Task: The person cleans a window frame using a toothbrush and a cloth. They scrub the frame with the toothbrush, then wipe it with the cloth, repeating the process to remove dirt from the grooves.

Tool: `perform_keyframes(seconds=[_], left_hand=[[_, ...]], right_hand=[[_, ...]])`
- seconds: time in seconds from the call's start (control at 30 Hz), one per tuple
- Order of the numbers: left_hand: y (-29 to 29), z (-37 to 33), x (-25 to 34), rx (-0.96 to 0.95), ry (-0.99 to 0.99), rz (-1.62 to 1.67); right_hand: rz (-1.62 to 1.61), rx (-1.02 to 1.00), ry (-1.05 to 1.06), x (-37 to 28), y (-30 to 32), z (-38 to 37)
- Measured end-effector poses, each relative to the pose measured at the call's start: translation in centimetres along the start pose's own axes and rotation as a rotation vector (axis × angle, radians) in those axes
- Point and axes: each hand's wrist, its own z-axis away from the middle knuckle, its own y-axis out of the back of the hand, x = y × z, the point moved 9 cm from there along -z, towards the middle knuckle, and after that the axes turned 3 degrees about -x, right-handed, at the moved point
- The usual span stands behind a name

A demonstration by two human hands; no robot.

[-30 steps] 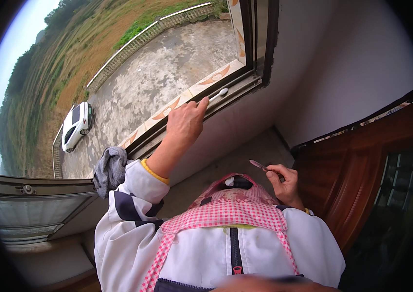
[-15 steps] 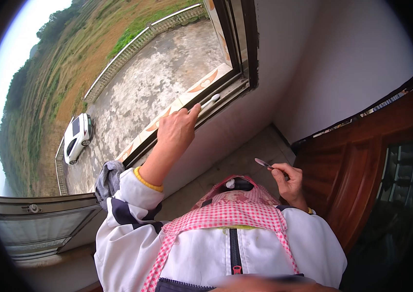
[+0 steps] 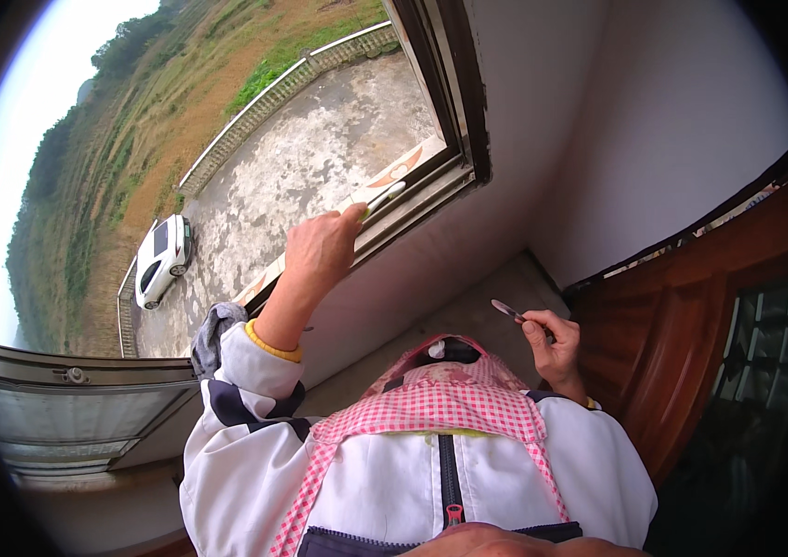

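Observation:
Stretched over the sill of the open window, my left hand (image 3: pixel 322 246) is closed around a white toothbrush (image 3: pixel 387 197). The brush's rounded end lies over the dark metal window track (image 3: pixel 417 197), near the frame's corner; whether it touches the track I cannot tell. My right hand (image 3: pixel 554 345) is raised at the right of my body, its thumb and fingers pinching a small slim tool (image 3: pixel 506 309). That tool has a dark handle and a pale, flat oval tip; its exact kind does not show. A grey cloth (image 3: pixel 216 336) hangs by my left sleeve.
A swung-out window pane (image 3: pixel 78 399) is at the left. To the right stands a reddish-brown wooden door (image 3: pixel 654 343), with a pale wall (image 3: pixel 654 139) behind it. I wear a pink checked apron (image 3: pixel 431 408). Outside, a white car (image 3: pixel 162 260) is parked on the concrete yard.
My left hand has shifted slightly to the left with the toothbrush, away from the window frame's corner. The right hand stays almost where it was. The view has turned a little.

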Motion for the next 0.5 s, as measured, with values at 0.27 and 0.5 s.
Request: perform_keyframes(seconds=[0.27,0.5], left_hand=[[-3.2,1.5,-1.5,-0.011,0.038,-0.113],[-4.6,-3.9,2.4,-0.038,-0.034,0.053]], right_hand=[[-0.006,-0.017,-0.027,0.9,-0.9,-1.1],[-0.002,-0.054,-0.034,1.1,-2.5,-1.6]])
